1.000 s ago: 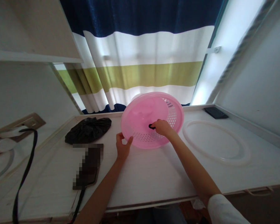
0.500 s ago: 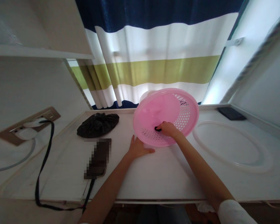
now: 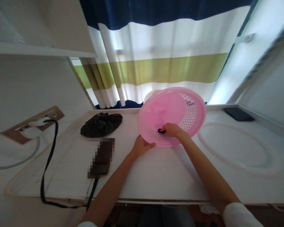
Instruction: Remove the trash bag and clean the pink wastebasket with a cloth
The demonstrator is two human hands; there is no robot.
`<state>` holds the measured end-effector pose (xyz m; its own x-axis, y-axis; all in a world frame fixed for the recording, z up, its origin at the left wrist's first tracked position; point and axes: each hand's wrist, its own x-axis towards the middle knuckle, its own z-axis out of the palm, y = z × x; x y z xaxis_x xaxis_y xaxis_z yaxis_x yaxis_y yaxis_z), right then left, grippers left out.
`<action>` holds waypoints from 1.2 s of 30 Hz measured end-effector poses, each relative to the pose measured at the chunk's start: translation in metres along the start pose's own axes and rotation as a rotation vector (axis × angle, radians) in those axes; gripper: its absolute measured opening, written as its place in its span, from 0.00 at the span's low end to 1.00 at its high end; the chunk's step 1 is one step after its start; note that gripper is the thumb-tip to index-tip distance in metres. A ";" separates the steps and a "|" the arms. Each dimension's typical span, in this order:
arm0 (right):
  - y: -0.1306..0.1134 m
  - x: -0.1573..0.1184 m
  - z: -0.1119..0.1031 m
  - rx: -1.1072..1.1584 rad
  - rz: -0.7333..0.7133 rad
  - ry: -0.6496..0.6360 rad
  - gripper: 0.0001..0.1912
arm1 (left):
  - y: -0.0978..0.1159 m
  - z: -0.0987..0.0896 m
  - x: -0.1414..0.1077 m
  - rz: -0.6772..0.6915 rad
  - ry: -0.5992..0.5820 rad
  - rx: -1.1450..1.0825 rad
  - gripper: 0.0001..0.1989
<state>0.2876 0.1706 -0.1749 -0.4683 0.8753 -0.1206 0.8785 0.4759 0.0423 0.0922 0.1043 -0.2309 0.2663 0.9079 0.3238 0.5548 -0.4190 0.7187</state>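
Note:
A pink plastic basket (image 3: pixel 175 107) with perforated sides is tilted, its open mouth facing me. My right hand (image 3: pixel 172 130) reaches into it, fingers closed on a small black object (image 3: pixel 161 130). The lower left rim of the basket meets my left hand (image 3: pixel 142 146), whose thumb is spread to the right and whose fingertips are partly hidden behind the rim. Part of a pale round thing (image 3: pixel 150 94) shows behind the basket.
On the white table (image 3: pixel 165 176) lie a black plastic bag (image 3: pixel 101 124), a pixelated dark phone-like object (image 3: pixel 101 159) on a black cable, a clear ring (image 3: pixel 241 165) at right and a dark flat item (image 3: pixel 239 114). Wall sockets (image 3: pixel 33 126) are at left.
My left hand has moved up to the basket's lower left rim, with its fingers now partly behind it. The whole view has shifted slightly. My right hand still holds the black object.

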 end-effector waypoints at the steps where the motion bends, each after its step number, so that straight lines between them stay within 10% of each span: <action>1: 0.000 0.000 -0.001 0.002 -0.009 -0.003 0.19 | -0.002 0.000 0.001 0.023 -0.004 -0.034 0.20; 29: -0.035 -0.044 -0.049 0.013 -0.231 -0.314 0.15 | -0.001 0.002 0.001 0.041 0.077 -0.039 0.17; 36: -0.015 -0.030 -0.035 -0.003 0.022 -0.052 0.18 | -0.003 0.002 0.001 0.034 0.130 -0.063 0.14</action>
<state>0.2853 0.1407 -0.1368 -0.4433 0.8799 -0.1713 0.8882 0.4569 0.0485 0.0921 0.1066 -0.2342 0.1777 0.8887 0.4227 0.4955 -0.4519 0.7418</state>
